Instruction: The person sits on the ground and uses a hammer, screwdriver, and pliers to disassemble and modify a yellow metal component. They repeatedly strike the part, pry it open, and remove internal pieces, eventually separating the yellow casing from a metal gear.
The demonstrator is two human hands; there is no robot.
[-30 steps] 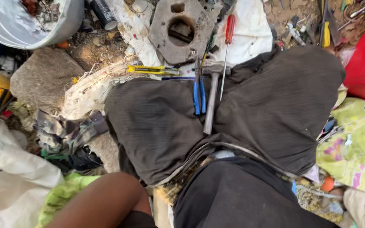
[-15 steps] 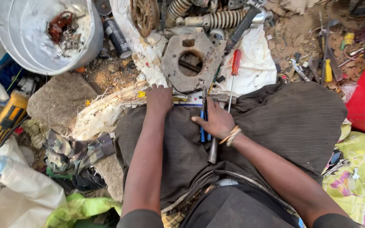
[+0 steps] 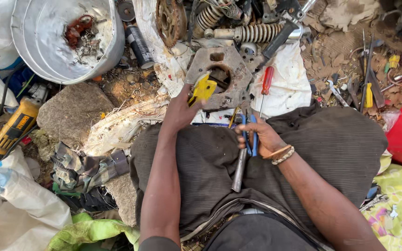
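Yellow-handled tool [image 3: 203, 89] in left grip [image 3: 181, 111]

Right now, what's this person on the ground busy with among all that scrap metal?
A person sits on the ground with tools across the lap. The left hand holds a yellow-handled tool up against a rusty metal plate with a round hole in it. The right hand grips blue-handled pliers, resting on the lap beside a metal hammer handle. A red-handled screwdriver lies on white cloth beside the plate, with coil springs and a metal tub further out.
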